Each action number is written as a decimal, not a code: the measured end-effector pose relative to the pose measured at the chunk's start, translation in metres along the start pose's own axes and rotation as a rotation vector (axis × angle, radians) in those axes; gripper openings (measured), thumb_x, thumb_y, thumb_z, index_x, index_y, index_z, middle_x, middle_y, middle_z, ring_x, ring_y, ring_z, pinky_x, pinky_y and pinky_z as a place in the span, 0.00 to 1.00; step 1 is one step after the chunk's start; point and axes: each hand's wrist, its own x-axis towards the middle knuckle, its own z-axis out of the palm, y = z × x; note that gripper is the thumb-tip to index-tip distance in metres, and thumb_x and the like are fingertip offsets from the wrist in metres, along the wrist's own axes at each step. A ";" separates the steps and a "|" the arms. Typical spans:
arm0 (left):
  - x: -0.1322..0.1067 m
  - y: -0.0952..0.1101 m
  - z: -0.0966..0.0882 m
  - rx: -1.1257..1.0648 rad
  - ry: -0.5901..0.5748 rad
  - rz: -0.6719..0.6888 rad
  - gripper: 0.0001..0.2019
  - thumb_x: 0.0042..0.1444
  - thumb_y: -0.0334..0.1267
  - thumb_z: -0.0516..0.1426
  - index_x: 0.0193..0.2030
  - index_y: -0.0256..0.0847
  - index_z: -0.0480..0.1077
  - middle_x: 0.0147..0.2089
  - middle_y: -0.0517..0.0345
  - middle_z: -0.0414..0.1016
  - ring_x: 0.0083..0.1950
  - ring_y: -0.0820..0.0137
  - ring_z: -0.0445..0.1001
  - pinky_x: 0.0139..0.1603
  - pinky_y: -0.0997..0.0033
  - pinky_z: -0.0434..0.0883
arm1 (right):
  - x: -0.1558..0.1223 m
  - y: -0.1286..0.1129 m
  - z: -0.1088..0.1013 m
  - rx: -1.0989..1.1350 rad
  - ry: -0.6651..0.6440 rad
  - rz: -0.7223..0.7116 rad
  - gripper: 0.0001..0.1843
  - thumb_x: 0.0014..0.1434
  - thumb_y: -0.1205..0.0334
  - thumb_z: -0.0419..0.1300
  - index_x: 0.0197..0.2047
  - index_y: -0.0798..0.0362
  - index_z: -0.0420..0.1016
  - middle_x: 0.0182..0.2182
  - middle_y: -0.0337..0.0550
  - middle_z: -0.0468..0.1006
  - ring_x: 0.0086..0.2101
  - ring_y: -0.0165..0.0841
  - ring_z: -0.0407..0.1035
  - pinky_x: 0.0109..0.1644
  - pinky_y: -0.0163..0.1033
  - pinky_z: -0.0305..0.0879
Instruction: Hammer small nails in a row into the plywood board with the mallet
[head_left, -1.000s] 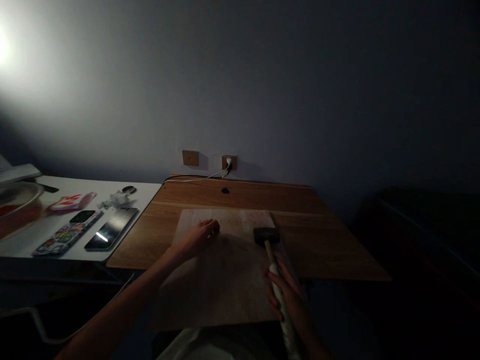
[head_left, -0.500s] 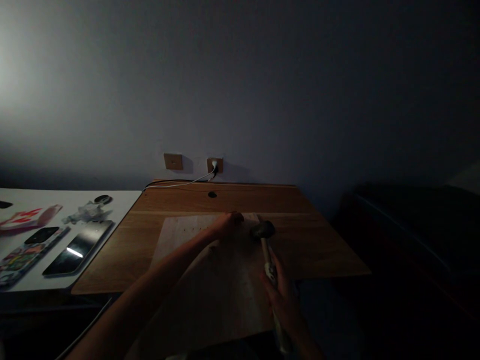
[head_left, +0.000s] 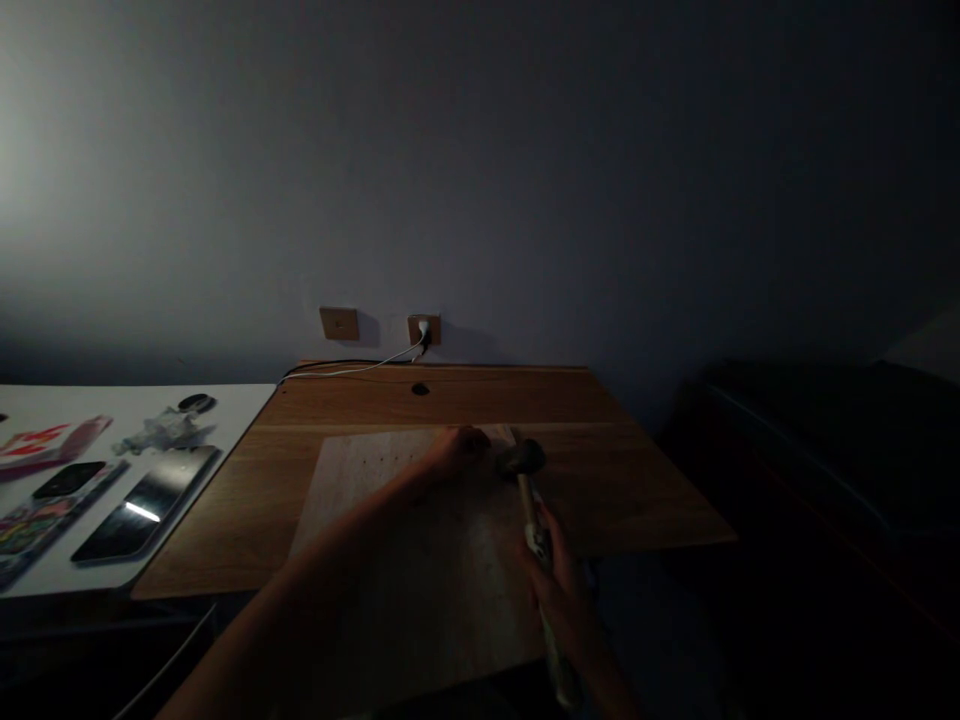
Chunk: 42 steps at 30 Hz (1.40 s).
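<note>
From my end I have a dim wall behind a wooden table, whose far edge runs along it. A white table adjoins the wooden one's left edge. I see a pale board lying on the wooden table and jutting past its near edge. My mallet is angled over the board, its dark head by the board's far right corner; I can't tell whether it touches. My right hand has its fingers wrapped round the handle. My left hand is at the board's far edge, fingers curled in; I can't tell whether they pinch anything. A dark phone lies along the white table's right edge. Small dark dots line the board near its far edge, left of my left hand.
</note>
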 end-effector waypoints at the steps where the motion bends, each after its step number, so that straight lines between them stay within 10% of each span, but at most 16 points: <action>1: 0.000 0.000 0.001 0.000 0.005 -0.002 0.13 0.50 0.29 0.59 0.43 0.36 0.78 0.40 0.53 0.81 0.38 0.68 0.77 0.42 0.70 0.72 | 0.000 -0.002 -0.002 0.025 -0.041 0.088 0.39 0.56 0.44 0.60 0.68 0.47 0.59 0.48 0.48 0.78 0.33 0.39 0.76 0.27 0.39 0.71; 7: 0.002 0.001 0.001 -0.012 0.011 -0.060 0.13 0.49 0.27 0.58 0.42 0.36 0.78 0.40 0.53 0.81 0.39 0.68 0.77 0.42 0.71 0.71 | 0.002 -0.020 -0.011 0.300 -0.252 0.432 0.33 0.54 0.45 0.61 0.61 0.47 0.65 0.22 0.32 0.72 0.15 0.26 0.61 0.15 0.29 0.56; 24: 0.003 -0.003 0.007 -0.112 0.042 -0.059 0.18 0.50 0.30 0.61 0.50 0.38 0.73 0.38 0.56 0.81 0.36 0.70 0.78 0.38 0.75 0.70 | 0.026 -0.029 0.021 0.279 -0.235 0.126 0.29 0.55 0.38 0.60 0.53 0.48 0.70 0.16 0.27 0.64 0.12 0.24 0.55 0.13 0.29 0.54; 42: 0.002 0.010 0.001 -0.057 0.067 -0.080 0.20 0.50 0.29 0.62 0.51 0.36 0.74 0.39 0.54 0.81 0.37 0.66 0.78 0.39 0.72 0.70 | 0.021 -0.032 0.023 0.264 -0.263 0.126 0.24 0.57 0.40 0.59 0.48 0.48 0.68 0.20 0.27 0.66 0.13 0.23 0.55 0.13 0.28 0.55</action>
